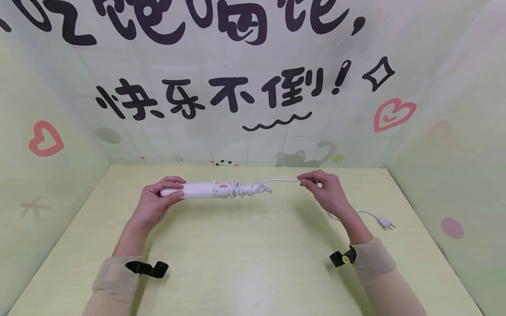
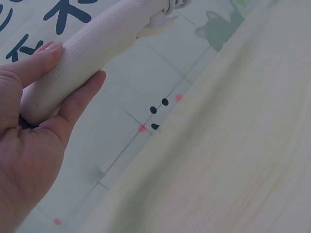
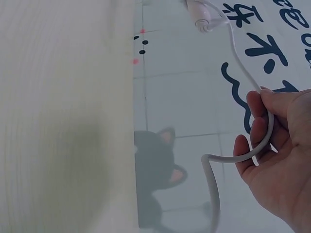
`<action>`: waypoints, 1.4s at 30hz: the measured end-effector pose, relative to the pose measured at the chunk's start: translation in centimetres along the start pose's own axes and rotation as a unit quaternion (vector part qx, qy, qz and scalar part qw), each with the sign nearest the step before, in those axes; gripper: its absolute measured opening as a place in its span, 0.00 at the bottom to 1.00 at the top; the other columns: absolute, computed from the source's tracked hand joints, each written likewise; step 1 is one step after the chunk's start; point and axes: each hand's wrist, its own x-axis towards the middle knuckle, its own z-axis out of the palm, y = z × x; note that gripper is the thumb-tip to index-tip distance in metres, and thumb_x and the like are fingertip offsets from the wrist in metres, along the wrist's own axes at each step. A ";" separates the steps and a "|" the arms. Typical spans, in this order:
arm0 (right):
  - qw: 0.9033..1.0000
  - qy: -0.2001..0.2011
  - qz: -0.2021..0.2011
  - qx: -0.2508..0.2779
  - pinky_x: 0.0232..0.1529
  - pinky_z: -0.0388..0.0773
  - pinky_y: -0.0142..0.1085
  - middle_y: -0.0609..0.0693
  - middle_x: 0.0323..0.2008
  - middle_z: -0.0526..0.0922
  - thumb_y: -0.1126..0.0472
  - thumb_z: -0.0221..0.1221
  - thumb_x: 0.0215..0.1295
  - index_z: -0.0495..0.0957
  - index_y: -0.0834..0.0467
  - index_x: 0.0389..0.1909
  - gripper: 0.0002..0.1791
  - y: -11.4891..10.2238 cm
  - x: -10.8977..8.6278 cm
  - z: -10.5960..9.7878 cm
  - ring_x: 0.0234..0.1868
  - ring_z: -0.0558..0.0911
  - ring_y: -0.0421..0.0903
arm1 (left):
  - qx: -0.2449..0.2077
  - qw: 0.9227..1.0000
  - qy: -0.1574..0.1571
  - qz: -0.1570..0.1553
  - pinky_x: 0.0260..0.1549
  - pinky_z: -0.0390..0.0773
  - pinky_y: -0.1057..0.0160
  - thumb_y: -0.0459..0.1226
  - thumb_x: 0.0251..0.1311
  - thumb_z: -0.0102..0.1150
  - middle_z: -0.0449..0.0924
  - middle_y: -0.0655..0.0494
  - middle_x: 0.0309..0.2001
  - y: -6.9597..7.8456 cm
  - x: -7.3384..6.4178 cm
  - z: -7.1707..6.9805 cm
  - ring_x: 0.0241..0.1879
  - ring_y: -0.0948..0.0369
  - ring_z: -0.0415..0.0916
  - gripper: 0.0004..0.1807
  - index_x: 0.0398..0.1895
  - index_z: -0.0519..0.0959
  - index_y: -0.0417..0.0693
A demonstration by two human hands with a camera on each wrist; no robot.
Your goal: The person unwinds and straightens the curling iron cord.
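A white hair iron (image 1: 197, 190), long and rounded, is held level above the table. My left hand (image 1: 156, 199) grips its thick left end between thumb and fingers; the left wrist view shows ribs along the body (image 2: 92, 43). White power cord (image 1: 236, 189) is wound round the narrower right part, beside a pink switch (image 1: 223, 186). From there the cord runs fairly straight to my right hand (image 1: 326, 191), which pinches it between thumb and forefinger. In the right wrist view the cord (image 3: 243, 63) passes across the palm side of the curled fingers and hangs down beyond them.
The cord's free end with its two-pin plug (image 1: 385, 223) lies on the pale wooden table (image 1: 245, 263), right of my right forearm. Printed panels (image 1: 221, 145) with black lettering and hearts enclose the table at the back and both sides.
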 end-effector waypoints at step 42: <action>0.992 -0.031 0.038 0.117 0.47 0.79 0.26 0.63 0.37 0.86 0.69 0.58 0.75 0.83 0.73 0.47 0.11 2.4 -1.1 -1.8 0.40 0.83 0.38 | -0.037 0.999 0.013 0.018 0.49 0.83 0.60 0.12 0.64 0.51 0.81 0.50 0.52 1.2 -0.3 -1.2 0.55 0.53 0.74 0.18 0.43 0.87 0.32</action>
